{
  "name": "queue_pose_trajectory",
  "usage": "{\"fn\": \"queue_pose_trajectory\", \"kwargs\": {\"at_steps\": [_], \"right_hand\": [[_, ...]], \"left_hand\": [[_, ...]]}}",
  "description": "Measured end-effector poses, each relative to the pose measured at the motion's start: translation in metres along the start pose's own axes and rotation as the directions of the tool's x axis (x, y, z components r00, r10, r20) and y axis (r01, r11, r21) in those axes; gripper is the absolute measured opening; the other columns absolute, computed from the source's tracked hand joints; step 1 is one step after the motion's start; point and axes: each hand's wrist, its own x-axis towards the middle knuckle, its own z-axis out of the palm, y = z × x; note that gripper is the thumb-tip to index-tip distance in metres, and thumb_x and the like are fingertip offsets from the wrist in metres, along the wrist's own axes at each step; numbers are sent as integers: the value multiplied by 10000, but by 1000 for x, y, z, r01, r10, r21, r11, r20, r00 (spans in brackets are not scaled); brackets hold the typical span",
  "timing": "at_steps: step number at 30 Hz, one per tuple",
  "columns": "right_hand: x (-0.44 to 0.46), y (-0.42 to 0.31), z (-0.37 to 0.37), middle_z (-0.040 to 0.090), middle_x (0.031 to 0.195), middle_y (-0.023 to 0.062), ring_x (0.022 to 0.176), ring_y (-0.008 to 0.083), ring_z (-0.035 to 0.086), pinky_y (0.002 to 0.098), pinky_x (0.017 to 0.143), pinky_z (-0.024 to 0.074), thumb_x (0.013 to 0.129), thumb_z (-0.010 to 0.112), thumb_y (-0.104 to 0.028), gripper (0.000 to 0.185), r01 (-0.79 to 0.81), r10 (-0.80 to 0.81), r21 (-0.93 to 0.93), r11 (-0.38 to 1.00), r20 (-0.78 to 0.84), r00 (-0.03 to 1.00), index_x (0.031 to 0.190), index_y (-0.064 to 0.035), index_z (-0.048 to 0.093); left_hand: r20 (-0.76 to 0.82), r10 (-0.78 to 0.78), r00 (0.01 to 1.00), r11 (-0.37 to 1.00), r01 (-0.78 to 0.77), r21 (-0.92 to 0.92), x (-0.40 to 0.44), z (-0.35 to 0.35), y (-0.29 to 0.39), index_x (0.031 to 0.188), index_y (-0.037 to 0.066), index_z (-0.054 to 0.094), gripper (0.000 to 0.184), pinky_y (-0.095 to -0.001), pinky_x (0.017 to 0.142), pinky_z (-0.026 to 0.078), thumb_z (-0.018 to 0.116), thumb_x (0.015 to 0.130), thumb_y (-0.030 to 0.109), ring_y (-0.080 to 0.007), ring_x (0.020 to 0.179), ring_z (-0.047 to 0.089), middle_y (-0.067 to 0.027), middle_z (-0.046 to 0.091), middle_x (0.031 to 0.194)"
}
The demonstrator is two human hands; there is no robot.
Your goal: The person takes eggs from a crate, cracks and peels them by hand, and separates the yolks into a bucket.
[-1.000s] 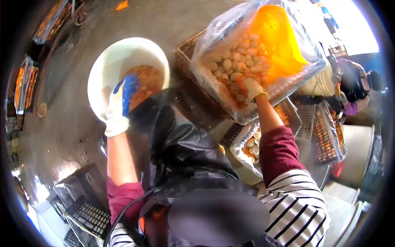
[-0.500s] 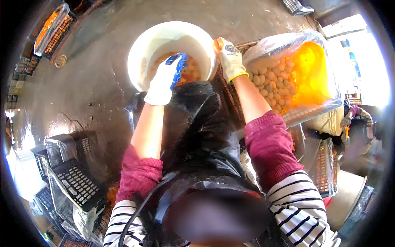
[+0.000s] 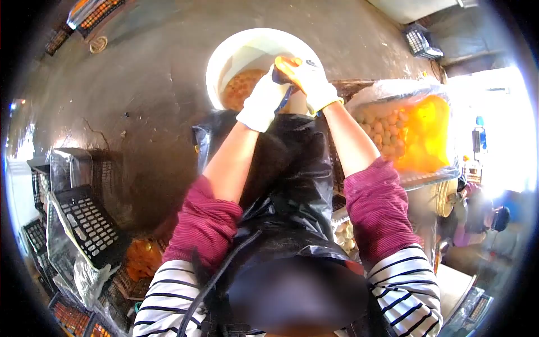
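Note:
In the head view, my left hand (image 3: pixel 267 99), in a white glove with a blue palm, meets my right hand (image 3: pixel 306 81), in a white glove with orange fingers. Both are closed against each other above the near right part of a white bucket (image 3: pixel 219 67). Whatever lies between them, if anything, is hidden. Inside the bucket is an orange mass (image 3: pixel 241 89) with round lumps, like egg yolks. Right of my right hand stands a plastic-lined crate (image 3: pixel 412 181) of pale eggs (image 3: pixel 383 128), with bright orange light over its right side.
A black apron (image 3: pixel 297 168) covers my lap. Black crates (image 3: pixel 92 224) are stacked at the left, with others (image 3: pixel 98 17) at the far left and a crate (image 3: pixel 421 42) at the far right. Another person (image 3: pixel 474 216) is at the right, near a yellowish bucket (image 3: pixel 446 197).
My left hand has come up out of the bucket. My right hand has left the crate side and moved in to meet it over the bucket. The view has shifted.

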Motion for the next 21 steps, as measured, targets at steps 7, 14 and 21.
{"fn": "queue_pose_trajectory", "kwargs": {"at_steps": [7, 14, 21], "right_hand": [[13, -2, 13, 602, 965, 102, 893, 210, 580, 286, 765, 455, 872, 541, -329, 337, -15, 47, 179, 984, -176, 983, 1088, -75, 589], [18, -48, -31, 599, 1003, 86, 850, 209, 553, 313, 780, 427, 915, 424, -350, 362, -459, 438, 358, 813, 144, 888, 1094, -69, 566], [20, -9, -16, 605, 615, 121, 410, 151, 540, 263, 416, 413, 833, 557, -357, 347, -11, 26, 38, 999, -396, 918, 894, -18, 588]], "left_hand": [[29, -53, 998, 944, 59, -325, 13, -5, -34, 1130, 32, 499, 322, -276, 829, 432, 547, 869, 215, -182, 939, 558, -112, 594, 1050], [83, -167, 983, 940, 184, -287, -1, -11, 1, 1106, 31, 555, 270, -226, 749, 466, 493, 908, 204, -130, 863, 555, -63, 591, 996], [-102, -134, 986, 988, 125, -87, -15, -9, 41, 889, -31, 623, 225, -248, 598, 478, 488, 884, 148, -161, 643, 595, -89, 634, 769]]}}
